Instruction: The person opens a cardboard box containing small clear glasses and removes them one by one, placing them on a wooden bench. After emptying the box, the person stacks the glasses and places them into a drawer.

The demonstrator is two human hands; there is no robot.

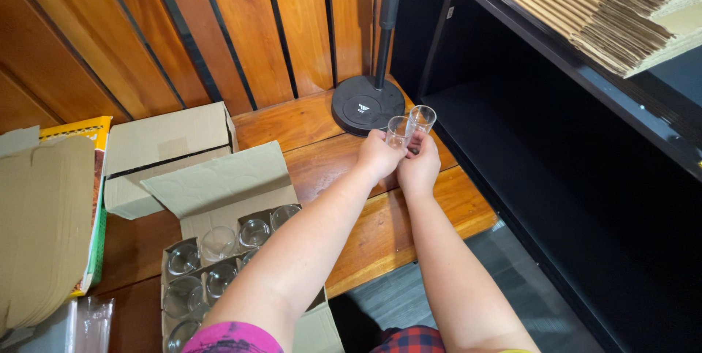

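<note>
Two small clear glasses are held side by side over the wooden table (pixel 322 133), near a round black stand base (pixel 368 104). My left hand (pixel 379 155) grips the left glass (pixel 398 132). My right hand (pixel 419 169) grips the right glass (pixel 422 119), which stands slightly higher. Both arms reach forward from the bottom of the view. Below my left arm sits an open cardboard box (pixel 219 250) with divider cells holding several more clear glasses.
A closed cardboard box (pixel 164 149) lies behind the open one. Flat cardboard sheets (pixel 40 228) are stacked at left. A black shelf unit (pixel 556 148) stands at right, with folded cartons (pixel 607 9) piled on top. Wooden wall panels rise behind the table.
</note>
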